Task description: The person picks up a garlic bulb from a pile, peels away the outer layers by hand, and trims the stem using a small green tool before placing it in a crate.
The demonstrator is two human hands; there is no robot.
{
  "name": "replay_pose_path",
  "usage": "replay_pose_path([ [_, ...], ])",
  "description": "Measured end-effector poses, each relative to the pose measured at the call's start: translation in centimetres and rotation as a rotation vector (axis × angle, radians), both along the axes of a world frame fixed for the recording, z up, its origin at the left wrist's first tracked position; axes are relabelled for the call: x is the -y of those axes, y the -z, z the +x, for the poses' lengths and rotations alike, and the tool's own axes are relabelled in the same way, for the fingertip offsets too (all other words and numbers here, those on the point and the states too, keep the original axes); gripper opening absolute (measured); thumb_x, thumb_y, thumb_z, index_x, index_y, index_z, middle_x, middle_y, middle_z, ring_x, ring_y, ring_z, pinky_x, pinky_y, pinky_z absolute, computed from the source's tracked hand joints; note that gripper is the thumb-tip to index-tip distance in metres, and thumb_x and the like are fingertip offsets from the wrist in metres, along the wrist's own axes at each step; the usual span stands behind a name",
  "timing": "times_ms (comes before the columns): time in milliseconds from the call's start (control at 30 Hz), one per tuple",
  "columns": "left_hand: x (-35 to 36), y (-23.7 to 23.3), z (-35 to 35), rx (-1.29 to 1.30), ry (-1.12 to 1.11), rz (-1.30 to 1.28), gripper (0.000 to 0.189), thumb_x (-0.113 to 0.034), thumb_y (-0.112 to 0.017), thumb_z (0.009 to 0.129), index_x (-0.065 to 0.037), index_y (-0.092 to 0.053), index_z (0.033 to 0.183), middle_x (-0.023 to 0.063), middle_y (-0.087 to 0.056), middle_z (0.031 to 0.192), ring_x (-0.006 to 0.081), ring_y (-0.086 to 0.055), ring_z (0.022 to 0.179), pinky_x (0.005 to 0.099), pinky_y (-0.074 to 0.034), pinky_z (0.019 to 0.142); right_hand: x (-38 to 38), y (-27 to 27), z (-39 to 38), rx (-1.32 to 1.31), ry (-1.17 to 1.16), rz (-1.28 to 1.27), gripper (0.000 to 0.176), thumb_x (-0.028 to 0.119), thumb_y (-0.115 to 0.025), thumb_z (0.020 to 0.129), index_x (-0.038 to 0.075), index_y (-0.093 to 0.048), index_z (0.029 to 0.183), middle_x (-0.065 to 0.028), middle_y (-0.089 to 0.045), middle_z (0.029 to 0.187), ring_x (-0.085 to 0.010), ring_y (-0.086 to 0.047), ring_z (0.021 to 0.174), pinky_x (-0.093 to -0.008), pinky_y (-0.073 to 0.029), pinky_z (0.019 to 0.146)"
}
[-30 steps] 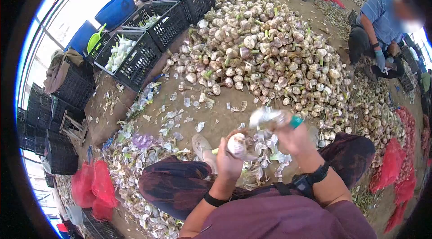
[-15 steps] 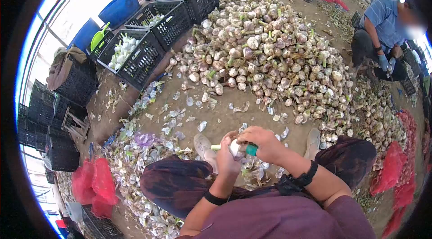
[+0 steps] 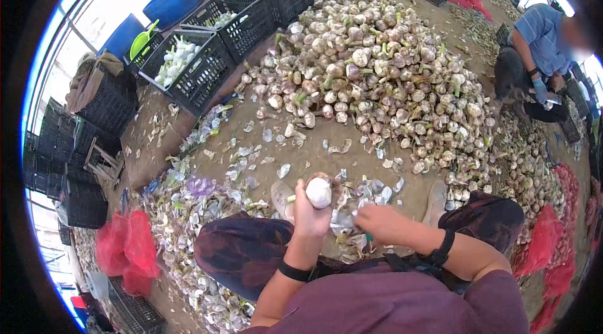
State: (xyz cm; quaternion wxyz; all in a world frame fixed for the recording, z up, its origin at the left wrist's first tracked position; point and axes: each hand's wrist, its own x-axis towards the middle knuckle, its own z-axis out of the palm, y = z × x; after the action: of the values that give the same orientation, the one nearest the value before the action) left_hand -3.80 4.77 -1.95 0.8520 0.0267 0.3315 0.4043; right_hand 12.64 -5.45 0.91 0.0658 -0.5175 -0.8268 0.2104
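A white garlic bulb [image 3: 318, 192] rests in my left hand [image 3: 309, 216], its short green stem pointing left. To the right and a little lower, my right hand [image 3: 384, 224] is closed round a small tool, whose blurred grey blade [image 3: 345, 221] points left toward the bulb without touching it. A bit of the green handle shows below the fingers. Loose skins [image 3: 358, 236] lie on the ground beneath both hands.
A big garlic heap [image 3: 383, 64] lies ahead. Black crates, one with peeled white garlic [image 3: 178, 62], stand at the upper left beside blue tubs [image 3: 173, 1]. Red net bags [image 3: 141, 243] lie at the lower left. A co-worker [image 3: 537, 51] crouches at the upper right.
My right hand has moved away from the bulb, to the right and down, with the tool. My left hand has turned, so the white bulb shows more fully. The view has shifted slightly.
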Motion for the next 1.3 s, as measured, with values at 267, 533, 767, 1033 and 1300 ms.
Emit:
replay_pose_path([
  [267,0.8,-1.3,0.6,-0.007,-0.009,-0.132,0.055,-0.053,-0.026,0.092,-0.007,-0.053,0.105,0.0103,-0.059,0.100,0.0270,-0.055,0.094,0.0446,-0.043,0.087,-2.7,-2.5,0.0,-0.325,0.308,0.211,0.029,0.001,-0.062,0.065,0.006,-0.058,0.093,-0.0095,-0.059,0.090,-0.0293,-0.054,0.086,-0.0372,-0.040,0.081],
  [533,1.4,1.0,-0.1,-0.096,0.045,-0.047,0.060,-0.055,-0.020,0.092,-0.006,-0.052,0.108,0.0100,-0.059,0.102,0.0236,-0.056,0.097,0.0404,-0.045,0.086,-5.5,-3.2,-4.0,-0.386,0.260,0.349,0.037,0.013,-0.063,0.071,0.010,-0.054,0.107,-0.0125,-0.054,0.107,-0.0307,-0.056,0.092,-0.0367,-0.048,0.077],
  [767,2.1,-0.8,1.6,-0.486,-0.211,0.188,0.040,-0.035,-0.031,0.096,-0.005,-0.040,0.122,0.0083,-0.054,0.106,0.0182,-0.053,0.095,0.0309,-0.043,0.082,-5.9,2.5,-4.6,-0.919,0.625,-0.242,0.041,0.010,-0.060,0.080,0.003,-0.047,0.118,-0.0133,-0.057,0.107,-0.0235,-0.057,0.097,-0.0315,-0.047,0.079],
  [1033,2.3,1.8,1.2,-0.915,0.003,0.593,0.073,-0.015,-0.067,0.074,-0.006,-0.025,0.133,0.0122,-0.042,0.119,0.0198,-0.045,0.106,0.0302,-0.040,0.089,-8.2,6.5,-2.3,-1.526,0.768,-1.046,0.033,0.013,-0.056,0.086,0.003,-0.048,0.117,-0.0076,-0.058,0.105,-0.0170,-0.057,0.090,-0.0281,-0.049,0.071],
  [1300,2.7,1.9,1.7,-0.705,-0.188,0.246,0.071,-0.003,-0.061,0.071,-0.005,-0.024,0.131,0.0147,-0.038,0.124,0.0245,-0.040,0.111,0.0342,-0.033,0.094,-28.1,-2.5,-6.9,-1.512,0.421,-0.832,0.028,0.026,-0.043,0.093,0.005,-0.055,0.107,-0.0059,-0.060,0.100,-0.0172,-0.058,0.088,-0.0319,-0.047,0.082],
])
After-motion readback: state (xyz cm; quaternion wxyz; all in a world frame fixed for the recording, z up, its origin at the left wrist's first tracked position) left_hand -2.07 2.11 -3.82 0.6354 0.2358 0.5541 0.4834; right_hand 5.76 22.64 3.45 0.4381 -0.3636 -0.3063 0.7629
